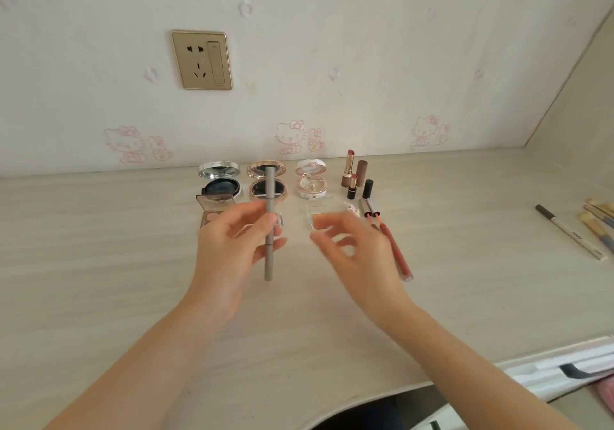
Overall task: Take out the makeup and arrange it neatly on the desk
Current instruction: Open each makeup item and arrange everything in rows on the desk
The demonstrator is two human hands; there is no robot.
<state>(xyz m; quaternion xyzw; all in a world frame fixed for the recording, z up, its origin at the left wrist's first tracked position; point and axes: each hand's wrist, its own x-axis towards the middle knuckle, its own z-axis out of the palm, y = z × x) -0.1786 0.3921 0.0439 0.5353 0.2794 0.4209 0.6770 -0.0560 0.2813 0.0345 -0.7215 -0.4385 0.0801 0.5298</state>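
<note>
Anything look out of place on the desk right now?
Yes: the white pencil and brushes lie slanted at the far right of the desk, apart from the tidy rows of compacts and lipsticks by the wall. The left hand holds a grey pen, not yet placed.

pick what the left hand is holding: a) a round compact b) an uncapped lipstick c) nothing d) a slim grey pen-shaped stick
d, the left hand pinches a slim grey stick between thumb and fingers, holding it roughly upright above the desk.
</note>
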